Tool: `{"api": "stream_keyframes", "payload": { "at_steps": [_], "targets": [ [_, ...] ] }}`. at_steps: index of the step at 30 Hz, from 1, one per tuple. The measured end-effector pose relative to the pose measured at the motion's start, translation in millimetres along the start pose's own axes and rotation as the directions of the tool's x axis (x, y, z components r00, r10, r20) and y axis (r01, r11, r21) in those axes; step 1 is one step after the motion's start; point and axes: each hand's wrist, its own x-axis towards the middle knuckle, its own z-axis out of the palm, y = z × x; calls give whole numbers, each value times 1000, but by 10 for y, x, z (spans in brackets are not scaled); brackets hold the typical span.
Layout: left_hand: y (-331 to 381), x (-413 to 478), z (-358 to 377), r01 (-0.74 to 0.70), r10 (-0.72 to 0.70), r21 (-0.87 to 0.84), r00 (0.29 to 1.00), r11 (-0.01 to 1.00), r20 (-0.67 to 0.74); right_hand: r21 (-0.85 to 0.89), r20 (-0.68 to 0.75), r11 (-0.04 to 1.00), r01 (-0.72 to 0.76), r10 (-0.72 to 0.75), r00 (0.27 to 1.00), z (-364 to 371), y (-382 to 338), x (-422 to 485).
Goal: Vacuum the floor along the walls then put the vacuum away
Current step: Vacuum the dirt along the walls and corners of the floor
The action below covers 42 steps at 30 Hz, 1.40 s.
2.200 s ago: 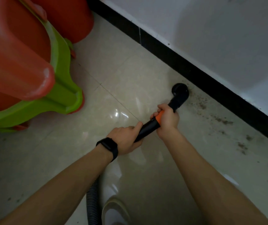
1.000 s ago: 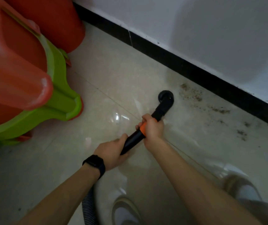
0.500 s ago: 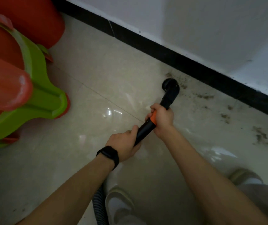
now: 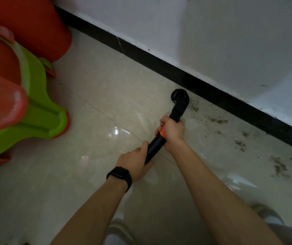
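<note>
Head view: I am observing right hand [image 4: 173,131] and left hand [image 4: 134,163] both gripping the wand [image 4: 155,147]; right nearer the nozzle [image 4: 179,99], dirt [image 4: 217,120] lying rightward along the skirting [image 4: 212,91].

The black vacuum wand [image 4: 155,145], orange-banded, slants toward the wall [image 4: 212,32]. Its round brush head [image 4: 178,96] rests on the beige tiled floor [image 4: 106,96], seemingly touching the black baseboard [image 4: 212,89], with dirt specks [image 4: 217,121] just beside it.

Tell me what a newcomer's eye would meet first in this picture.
The right hand and left hand hold a black vacuum wand in the middle, its round nozzle on the floor beside the black baseboard. Bright orange and green plastic furniture fills the left, and dark dirt specks lie along the wall at right.
</note>
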Motion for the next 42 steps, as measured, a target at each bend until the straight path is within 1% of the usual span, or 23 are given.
{"api": "stream_keyframes", "payload": {
  "at_steps": [5,10,12,15,17,20,23,25,27,30,32,36,39,42],
  "targets": [
    [-7,139,-60,-7,5,-61,1000,998,-28,4,-40,1000,18,-18,999,93,-79,147],
    [-119,268,-131,44,-40,-292,999,955,18,-15,-91,999,40,-42,995,274,-77,276],
    [-182,282,-178,86,-89,-357,996,930,8,-33,-65,999,37,-40,997,410,-71,297],
    [-246,294,-254,191,-222,-425,975,885,-25,-62,23,998,23,-21,1000,663,-114,318],
    [-306,301,-302,209,-252,-446,967,870,-40,-39,60,999,0,2,998,788,-143,312],
    [-453,236,-373,204,-248,-389,966,898,-67,80,86,995,-60,53,995,842,-85,210],
    [-617,28,-336,186,-206,-239,976,953,-65,170,16,982,-79,77,997,718,166,15],
    [-676,-148,-255,123,-129,-148,991,981,-32,196,-51,978,-71,83,995,564,361,-144],
    [-692,-321,-159,26,-26,-63,1000,998,1,214,-99,975,-63,86,991,366,522,-305],
    [-673,-515,-36,-113,114,31,993,993,-16,257,-92,963,-75,101,991,90,666,-492],
    [-641,-621,11,-147,147,62,989,987,3,264,-85,961,-83,109,990,-45,737,-598],
    [-524,-761,91,-157,152,94,987,983,52,243,-103,967,-78,105,989,-216,800,-677],
    [-411,-710,134,-140,136,57,988,989,72,221,-94,973,-65,88,992,-270,722,-614],
    [-307,-565,128,-122,120,30,992,992,44,212,-89,976,-47,67,994,-265,570,-506]
  ]
}}
